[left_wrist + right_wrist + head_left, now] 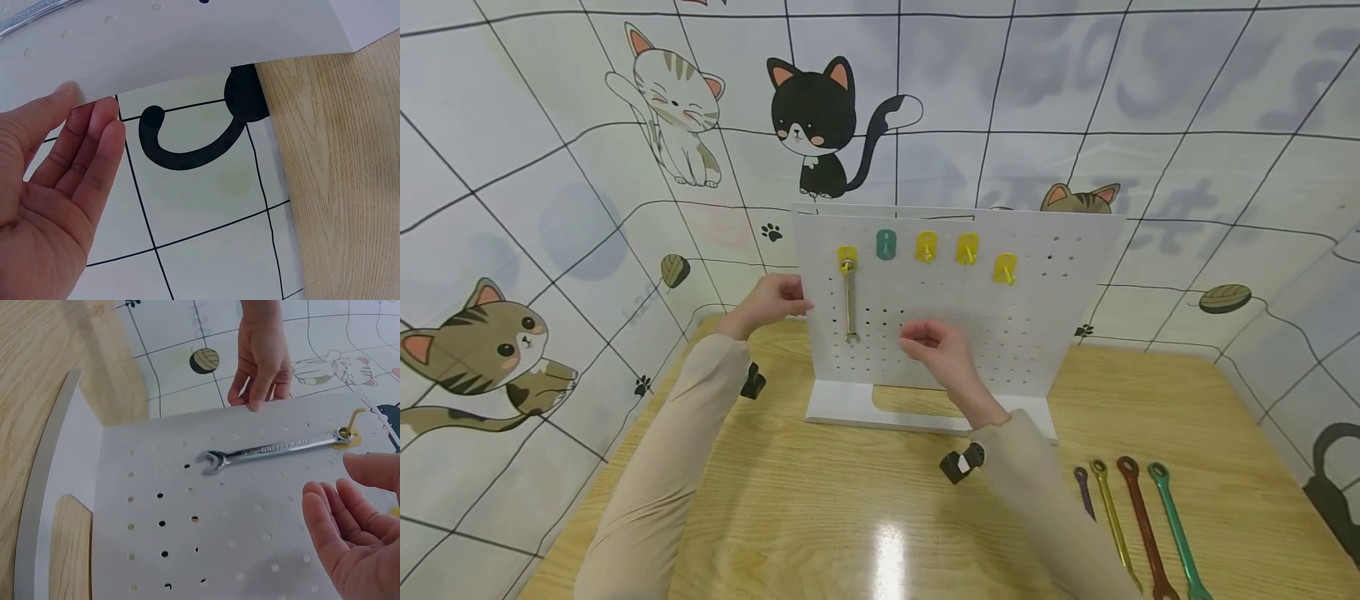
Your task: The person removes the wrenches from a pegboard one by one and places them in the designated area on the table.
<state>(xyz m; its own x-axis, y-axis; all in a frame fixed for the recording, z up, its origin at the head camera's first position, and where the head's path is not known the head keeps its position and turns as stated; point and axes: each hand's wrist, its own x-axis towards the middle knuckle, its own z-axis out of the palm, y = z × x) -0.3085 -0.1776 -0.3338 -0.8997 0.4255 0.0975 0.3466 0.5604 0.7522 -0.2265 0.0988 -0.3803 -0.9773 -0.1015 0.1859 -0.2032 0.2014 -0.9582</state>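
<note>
A white pegboard (pixel 925 292) stands upright on its base at the back of the table. My left hand (pixel 769 302) pinches its left edge; in the left wrist view the thumb (pixel 59 97) lies on the front face and the fingers reach behind. A silver combination wrench (pixel 850 304) hangs by its ring end from the leftmost yellow hook (pixel 847 252), its open end down. My right hand (pixel 942 354) is in front of the board's middle, fingers loosely bent with nothing in them. In the right wrist view it is near the wrench (pixel 275 449) but apart from it.
A teal hook plate (pixel 886 244) and several yellow hooks (pixel 967 248) line the board's upper part. At the table's right lie a purple wrench (pixel 1083 490), a gold wrench (pixel 1110 508), a red wrench (pixel 1141 517) and a green wrench (pixel 1176 521). A cat-print wall covering surrounds the table.
</note>
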